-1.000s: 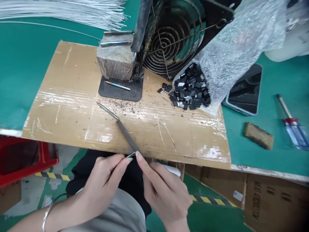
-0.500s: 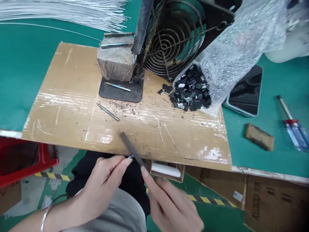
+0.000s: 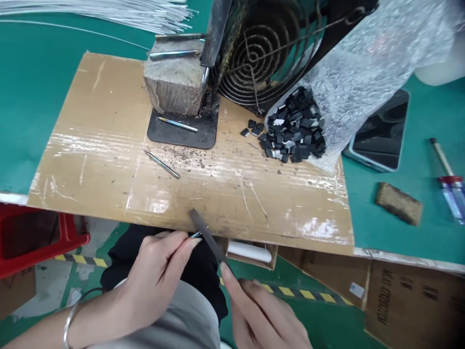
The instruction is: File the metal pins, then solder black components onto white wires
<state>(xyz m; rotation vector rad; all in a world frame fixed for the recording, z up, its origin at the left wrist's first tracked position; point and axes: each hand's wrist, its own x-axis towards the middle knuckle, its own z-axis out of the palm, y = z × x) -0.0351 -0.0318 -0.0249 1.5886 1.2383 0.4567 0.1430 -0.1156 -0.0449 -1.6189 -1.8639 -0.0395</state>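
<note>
My left hand [image 3: 156, 271] is closed around a thin metal tip [image 3: 196, 234], whose shiny end shows past the thumb. A flat dark file [image 3: 206, 235] crosses over that end, gripped by my right hand [image 3: 257, 310] with a finger stretched along it. One pointed metal tip [image 3: 162, 164] lies on the cardboard [image 3: 105, 111]. Another metal tip [image 3: 178, 124] rests on a black plate [image 3: 183, 136] in front of a grey block [image 3: 174, 92], and further tips lie on top of the block.
Behind the cardboard stand a dark-handled tool [image 3: 216, 39] and a round fan guard [image 3: 257, 63]. Small black parts [image 3: 294, 128] spill from a plastic bag [image 3: 363, 72]. To the right are a phone [image 3: 381, 131], a brown block [image 3: 398, 202] and a screwdriver [image 3: 450, 182].
My right hand and the file have slid slightly down and to the right across the metal tip. My left hand keeps its grip. The camera view has shifted a little.
</note>
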